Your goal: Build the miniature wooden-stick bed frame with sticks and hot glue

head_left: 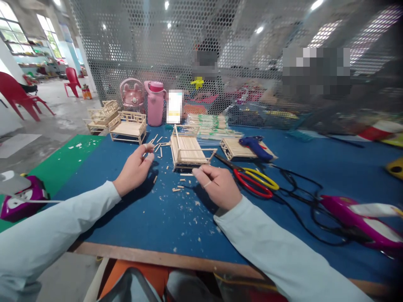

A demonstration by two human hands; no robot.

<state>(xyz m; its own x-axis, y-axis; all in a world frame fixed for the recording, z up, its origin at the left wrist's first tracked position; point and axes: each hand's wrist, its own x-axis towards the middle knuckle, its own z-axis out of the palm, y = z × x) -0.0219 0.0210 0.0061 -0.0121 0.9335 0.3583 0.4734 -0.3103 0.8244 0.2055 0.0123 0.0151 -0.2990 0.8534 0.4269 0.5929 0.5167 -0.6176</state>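
Note:
A miniature bench made of thin wooden sticks (pixel 189 150) stands in the middle of the blue tabletop, with slatted seat and rails. To its left, my left hand (pixel 134 169) reaches to a scatter of short cut sticks (pixel 158 144). Its thumb and forefinger are drawn together at the tips; whether a stick is between them is hard to make out. My right hand (pixel 218 186) is by the bench's front right corner, fingers curled and pinched. Anything within that pinch is hidden. Stick offcuts (pixel 178 189) lie between the hands.
Red-and-yellow-handled scissors (pixel 255 182) and a blue glue gun (pixel 256 147), resting on a stick panel (pixel 231 149), are at right, near cables and a purple power strip (pixel 355 218). Finished benches (pixel 129 126), a pink bottle (pixel 155 105) and bundled sticks (pixel 208 123) stand before the mesh screen.

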